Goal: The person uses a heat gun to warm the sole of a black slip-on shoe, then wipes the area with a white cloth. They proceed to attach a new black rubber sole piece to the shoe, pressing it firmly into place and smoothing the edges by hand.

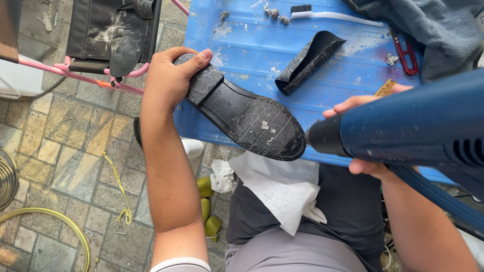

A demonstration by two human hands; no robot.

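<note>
Already the left hand (169, 80) clamps the black shoe (242, 113) by its heel, sole up over the blue table (242, 55); the right hand (365, 133) wraps the heat gun (418, 126), its nozzle near the toe, whose sole looks still attached.

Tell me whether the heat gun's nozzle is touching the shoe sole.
Cannot tell. In the head view the heat gun nozzle sits right at the toe edge of the shoe, with no plain gap or contact.
</note>
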